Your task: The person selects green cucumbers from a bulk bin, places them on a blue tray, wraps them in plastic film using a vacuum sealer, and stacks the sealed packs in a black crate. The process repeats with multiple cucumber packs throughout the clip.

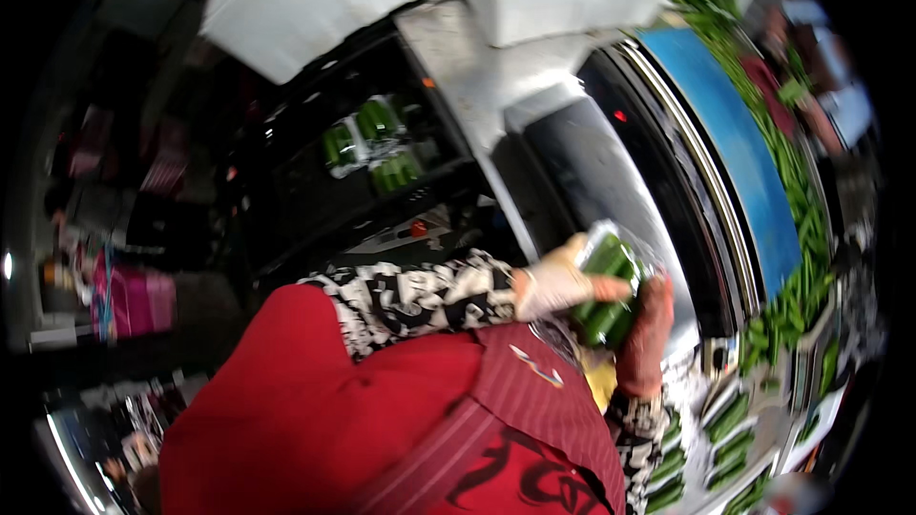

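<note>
The red apron (363,420) hides the person's lower arms and much of the lower frame. The wrapped tray of green vegetables (609,291) is partly covered by both hands. Packs in the dark recess (372,143) (upper centre) are blurred, their contents unclear.

both hands (gloved) (558,284) (647,329) clasped together, gripping.
</note>
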Available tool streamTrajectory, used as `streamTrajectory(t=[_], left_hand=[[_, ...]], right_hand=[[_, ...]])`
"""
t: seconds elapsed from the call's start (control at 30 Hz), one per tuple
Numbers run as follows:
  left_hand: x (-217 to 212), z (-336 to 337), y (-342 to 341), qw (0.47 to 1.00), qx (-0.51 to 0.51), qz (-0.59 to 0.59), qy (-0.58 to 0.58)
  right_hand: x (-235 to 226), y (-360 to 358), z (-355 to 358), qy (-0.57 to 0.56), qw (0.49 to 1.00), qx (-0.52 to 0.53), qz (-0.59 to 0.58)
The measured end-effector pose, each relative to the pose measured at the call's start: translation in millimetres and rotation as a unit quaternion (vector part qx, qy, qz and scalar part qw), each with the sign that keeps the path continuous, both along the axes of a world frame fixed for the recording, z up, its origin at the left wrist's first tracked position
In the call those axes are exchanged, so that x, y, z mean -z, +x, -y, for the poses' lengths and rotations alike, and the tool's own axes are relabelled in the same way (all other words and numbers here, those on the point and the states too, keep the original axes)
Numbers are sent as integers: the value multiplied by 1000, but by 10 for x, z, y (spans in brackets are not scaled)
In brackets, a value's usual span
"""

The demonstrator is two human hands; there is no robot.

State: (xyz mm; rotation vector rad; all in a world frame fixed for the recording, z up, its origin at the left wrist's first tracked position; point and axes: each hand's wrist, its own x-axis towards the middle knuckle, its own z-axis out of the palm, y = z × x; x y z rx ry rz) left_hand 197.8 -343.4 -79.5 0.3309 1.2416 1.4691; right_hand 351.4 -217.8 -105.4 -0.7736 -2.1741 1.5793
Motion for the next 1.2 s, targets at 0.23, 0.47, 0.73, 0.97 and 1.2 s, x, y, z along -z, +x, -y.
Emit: streamTrajectory(t=[0.23,0.47,0.73,0.97,1.2], left_hand=[[293,209,52,985,-64,-154,-39],[104,547,-627,978,-183,-69,74],[181,1839,-1950,949,-307,27,62],[1949,3555,-2609,801,-422,-384,-181],[2416,3741,-2551,793,-479,-107,-362]], right_hand=[[-183,-335,163,216,975,-34,37],[-428,-1200,479,100,991,-92,-20],[-306,-1783,809,-92,984,-152,0],[-288,-1957,1044,-185,968,-138,95],[-260,-2295,1206,-94,963,-226,112]])
